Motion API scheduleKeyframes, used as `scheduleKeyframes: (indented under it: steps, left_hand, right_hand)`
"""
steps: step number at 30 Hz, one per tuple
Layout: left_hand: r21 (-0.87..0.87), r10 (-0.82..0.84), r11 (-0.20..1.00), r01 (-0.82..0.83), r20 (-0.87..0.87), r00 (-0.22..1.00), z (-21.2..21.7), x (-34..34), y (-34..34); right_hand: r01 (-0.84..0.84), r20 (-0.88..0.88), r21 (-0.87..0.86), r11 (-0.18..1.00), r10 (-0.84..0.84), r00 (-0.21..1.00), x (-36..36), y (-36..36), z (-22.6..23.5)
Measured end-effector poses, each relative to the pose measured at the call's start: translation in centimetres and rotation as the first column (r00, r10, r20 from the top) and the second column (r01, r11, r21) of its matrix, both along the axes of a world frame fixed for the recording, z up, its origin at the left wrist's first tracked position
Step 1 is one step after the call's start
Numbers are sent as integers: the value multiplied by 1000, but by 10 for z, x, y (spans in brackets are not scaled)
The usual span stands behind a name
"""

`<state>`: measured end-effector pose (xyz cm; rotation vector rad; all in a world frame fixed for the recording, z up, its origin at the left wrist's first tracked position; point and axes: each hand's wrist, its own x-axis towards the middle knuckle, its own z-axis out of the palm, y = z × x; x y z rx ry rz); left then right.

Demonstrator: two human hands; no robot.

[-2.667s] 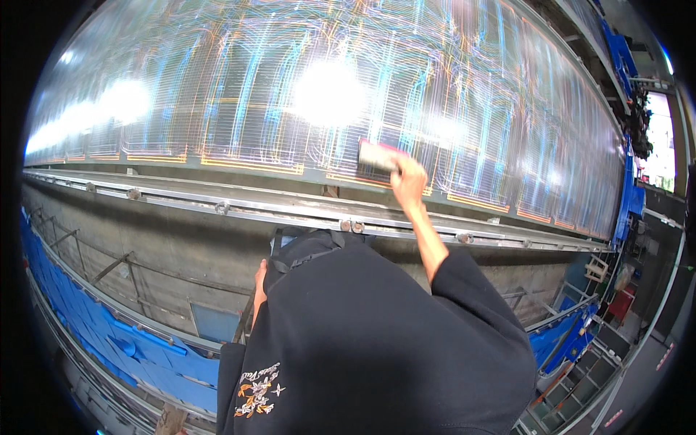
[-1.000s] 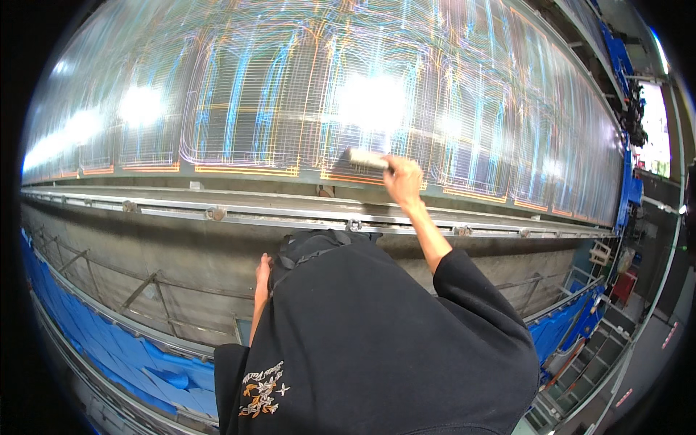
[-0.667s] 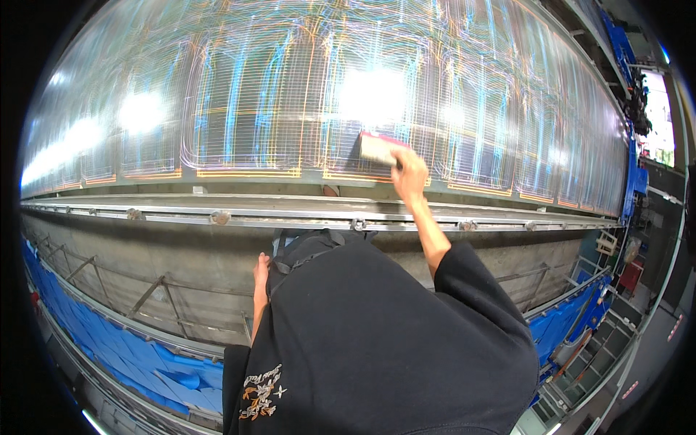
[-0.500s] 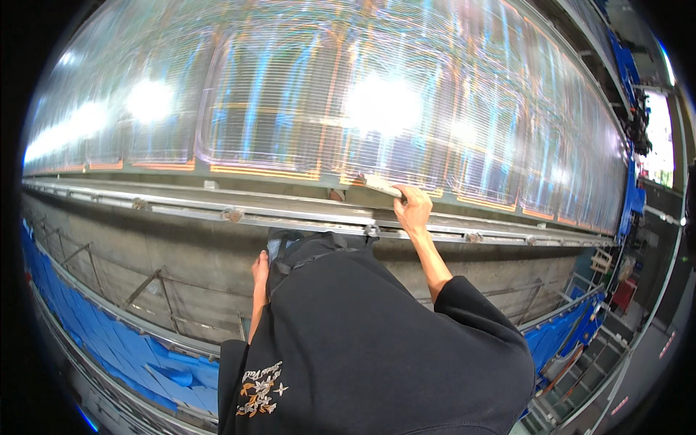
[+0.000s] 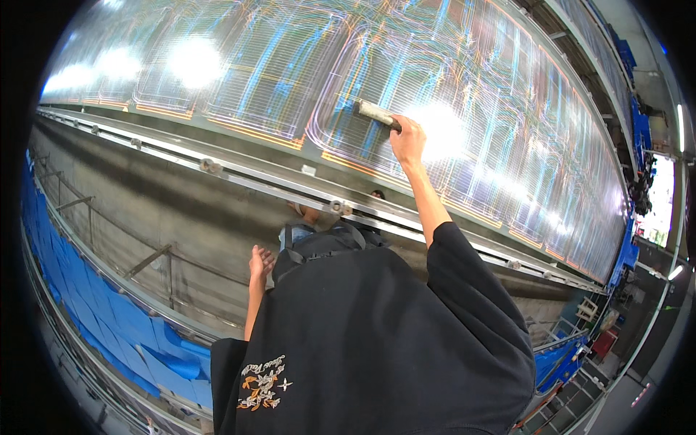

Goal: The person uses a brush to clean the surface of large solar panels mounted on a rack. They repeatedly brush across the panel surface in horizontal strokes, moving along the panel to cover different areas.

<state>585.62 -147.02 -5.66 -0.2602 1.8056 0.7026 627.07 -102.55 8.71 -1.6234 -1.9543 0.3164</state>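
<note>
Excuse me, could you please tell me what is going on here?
Someone in a black top holds a pale, flat brush-like tool in the right hand, over a glossy panel covered in fine coloured lines; contact is unclear. The left hand is beside the body, seemingly empty. A metal rail runs along the panel's near side.

Lower left: blue sheeting in wrinkled, overlapping pieces; thin metal bars beside it. Far right: small pale stool, red object near it, kind unclear. Above these, a bright opening and lit tube.
</note>
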Motion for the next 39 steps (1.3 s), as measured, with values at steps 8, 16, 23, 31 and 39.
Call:
scheduleKeyframes:
  steps: [8, 16, 23, 31, 39]
  left_hand:
    - [-94, -32, 995, 31, -12, 999, 14, -106, 7]
    - [37, -290, 957, 289, 10, 957, 22, -77, 72]
    - [29, -339, 940, 340, -31, 940, 29, -60, 89]
    - [-154, -572, 816, 557, -76, 817, -23, -77, 65]
    - [-124, -586, 810, 574, -225, 778, 0, -98, 68]
  right_hand:
    - [-109, 83, 16, 994, 107, 991, -64, -130, -8]
    - [102, 10, 14, 995, -102, 995, -55, 8, 9]
    - [-59, 8, -1, 998, 59, 998, -68, -75, -8]
    - [236, 47, -67, 969, -233, 971, 11, -36, 9]
    - [94, 53, -13, 996, -93, 994, -16, -63, -5]
